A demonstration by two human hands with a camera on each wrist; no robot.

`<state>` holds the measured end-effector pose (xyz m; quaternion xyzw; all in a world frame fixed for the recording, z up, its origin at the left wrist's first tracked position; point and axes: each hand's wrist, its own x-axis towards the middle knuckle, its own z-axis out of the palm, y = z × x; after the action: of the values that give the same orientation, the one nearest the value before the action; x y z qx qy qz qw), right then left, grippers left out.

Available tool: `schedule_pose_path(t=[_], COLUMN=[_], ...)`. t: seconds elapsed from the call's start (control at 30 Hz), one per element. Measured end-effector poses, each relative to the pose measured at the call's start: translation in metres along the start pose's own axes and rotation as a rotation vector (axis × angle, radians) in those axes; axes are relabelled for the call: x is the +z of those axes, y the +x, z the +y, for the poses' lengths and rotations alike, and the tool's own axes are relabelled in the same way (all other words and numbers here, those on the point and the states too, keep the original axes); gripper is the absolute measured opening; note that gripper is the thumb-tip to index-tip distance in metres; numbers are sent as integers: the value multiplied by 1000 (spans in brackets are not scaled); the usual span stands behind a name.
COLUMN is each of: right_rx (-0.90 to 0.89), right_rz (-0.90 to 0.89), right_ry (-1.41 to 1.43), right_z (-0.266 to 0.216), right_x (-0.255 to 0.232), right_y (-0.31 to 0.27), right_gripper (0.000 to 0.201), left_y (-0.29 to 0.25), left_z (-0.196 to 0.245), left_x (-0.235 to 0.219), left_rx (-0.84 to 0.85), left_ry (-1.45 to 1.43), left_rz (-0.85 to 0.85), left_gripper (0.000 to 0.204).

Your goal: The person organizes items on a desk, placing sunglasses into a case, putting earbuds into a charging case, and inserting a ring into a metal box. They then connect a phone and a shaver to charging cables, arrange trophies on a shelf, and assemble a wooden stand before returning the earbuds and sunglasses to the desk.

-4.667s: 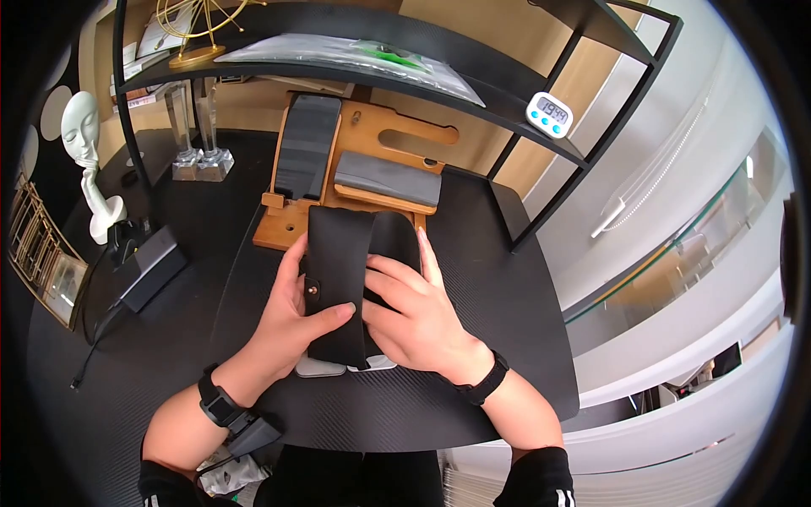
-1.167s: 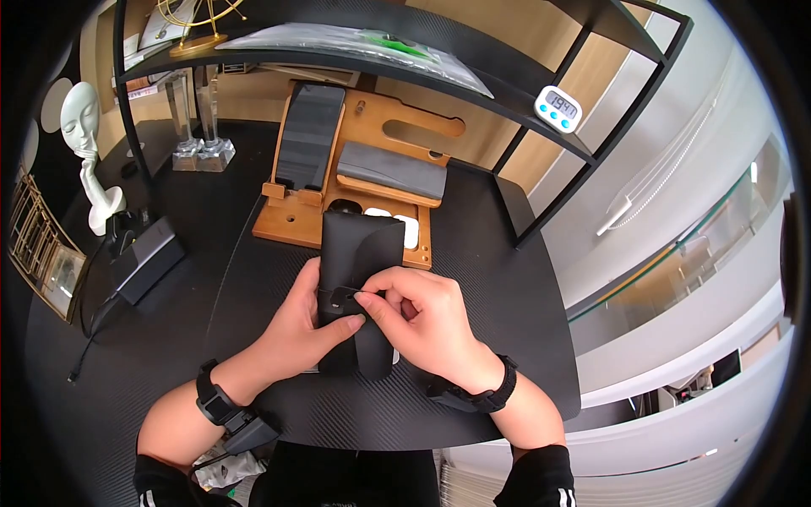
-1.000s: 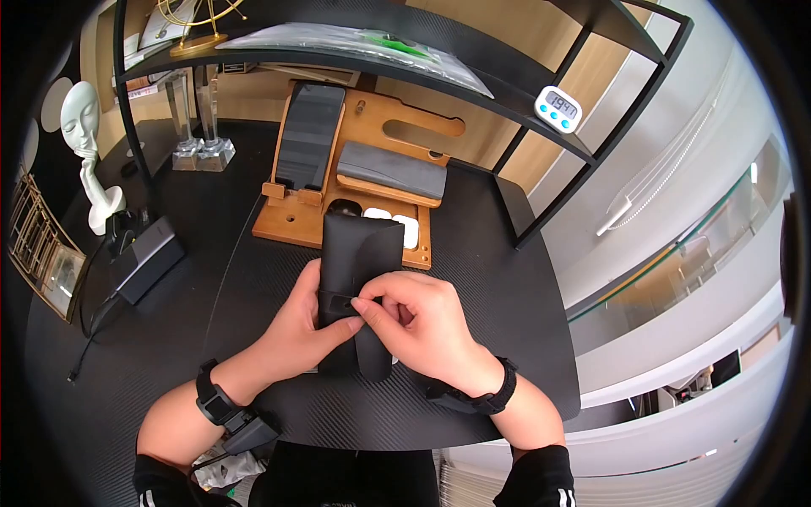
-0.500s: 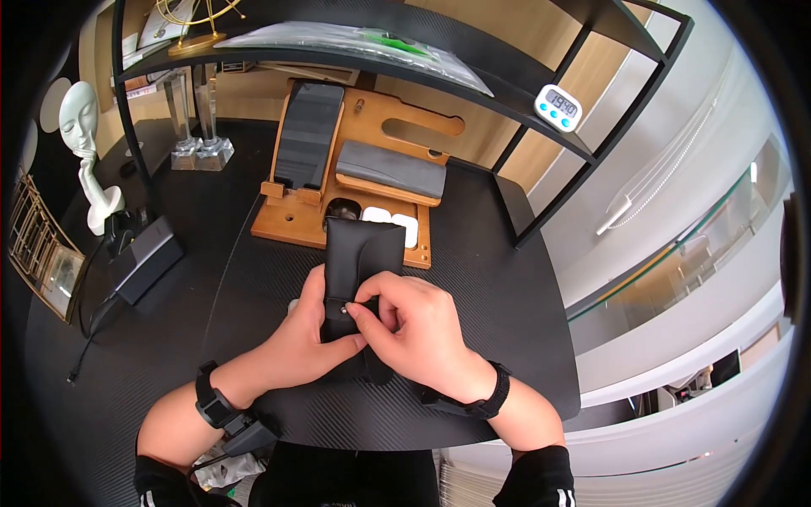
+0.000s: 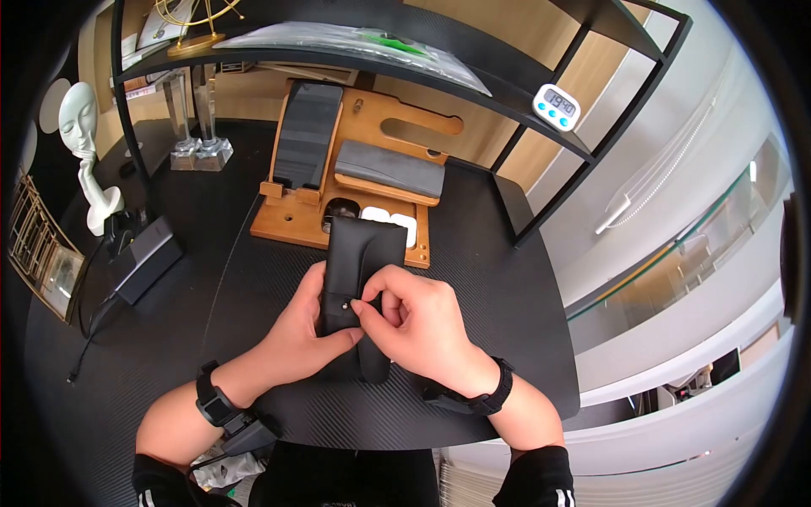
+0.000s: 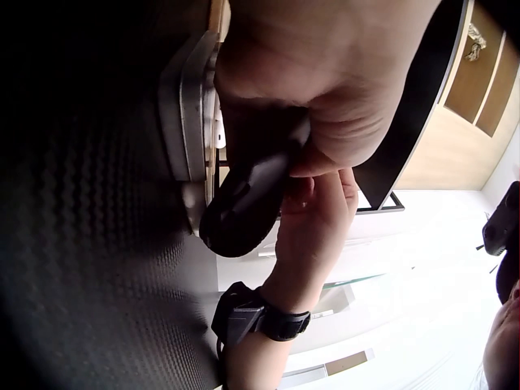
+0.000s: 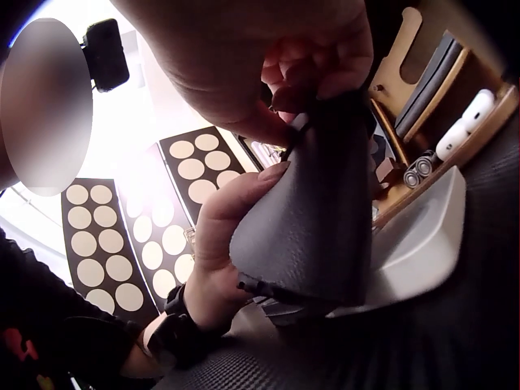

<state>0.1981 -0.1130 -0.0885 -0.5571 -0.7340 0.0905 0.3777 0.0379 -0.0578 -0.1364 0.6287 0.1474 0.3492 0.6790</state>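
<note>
A long, narrow black leather pouch (image 5: pixel 342 253), like a soft glasses case, stands upright between my hands over the front of the desk. A band crosses its front, with a small metal stud (image 5: pixel 345 306). My left hand (image 5: pixel 300 317) grips the pouch from the left, thumb across its front. My right hand (image 5: pixel 418 317) pinches at the band with thumb and forefinger, right beside the stud. In the left wrist view the pouch's rounded lower end (image 6: pixel 244 211) sticks out below the left hand. The right wrist view shows the pouch (image 7: pixel 317 219) widening toward its bottom.
Behind the pouch, a wooden organizer (image 5: pixel 274 221) holds a phone (image 5: pixel 308 135), a grey case (image 5: pixel 393 167) and white cases (image 5: pixel 405 228). A black shelf with a timer (image 5: pixel 556 107) spans the back. A black charger box (image 5: pixel 148 258) and white figurine (image 5: pixel 101 203) stand left.
Earlier, my right fingers spread against the pouch's raised flap; the flap now lies down and they pinch at the band. Over the last second, the stud has come into view beside my fingertips.
</note>
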Motion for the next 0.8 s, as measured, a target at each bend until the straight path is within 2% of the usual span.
schedule_pose_path(t=[0.1,0.17,0.23,0.27,0.3,0.37,0.4,0.53,0.7,0.73,0.8], right_rx=[65,110,-18,-3,-2,74,68,109,44,13,51], right_rz=[7,2,199,162,163,167,123,88,95,128,146], right_ry=[43,53,23,25,25,201,182,286,337,334,325], right_z=[3,5,7,8,9,10,12,12,15,19,20], right_x=[-1,0,1,0,2,7,7,10,10,10,8], right_y=[0,1,4,3,3,3,3,2,1,1,3], right_gripper=[18,21,31,47,47,58,68,72,76,75,61], left_y=[1,2,2,2,2,2,2,4,4,5,8], left_z=[2,5,6,7,8,9,8,4,12,14,21], left_x=[0,0,-3,-4,-4,-2,-2,-3,-3,-5,-14], left_rx=[6,-18,-38,-58,-59,-58,-59,-28,-4,25,90], left_ry=[-7,-111,-146,-182,-181,-175,-173,-93,-108,-183,-316], left_rz=[31,85,108,132,131,127,127,135,181,255,354], left_gripper=[64,64,65,66,66,69,69,72,69,66,56])
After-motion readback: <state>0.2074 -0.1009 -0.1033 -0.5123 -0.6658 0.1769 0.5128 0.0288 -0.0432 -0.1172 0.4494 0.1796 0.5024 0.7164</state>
